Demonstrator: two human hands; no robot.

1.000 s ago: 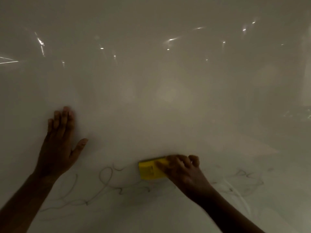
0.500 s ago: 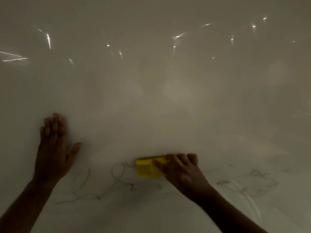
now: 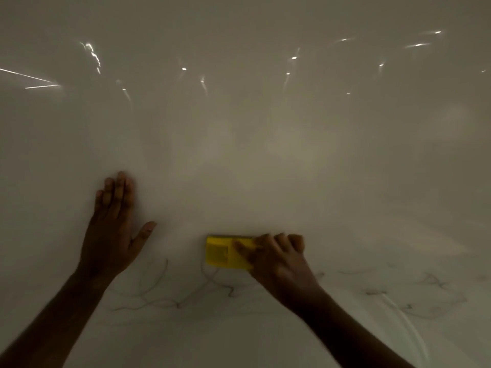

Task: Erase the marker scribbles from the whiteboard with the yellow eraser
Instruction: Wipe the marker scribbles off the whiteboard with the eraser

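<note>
Head view: 2 hands, left hand (image 3: 111, 235), right hand (image 3: 276, 264), 1 yellow eraser (image 3: 225, 252).

One head-worn camera looks forward and down, close upon the whiteboard (image 3: 239, 128). The board fills the view; no edges show.

yellow eraser (image 3: 225, 253) flat on whiteboard (image 3: 239, 155) — faint scribbles (image 3: 164, 301) just below
</note>
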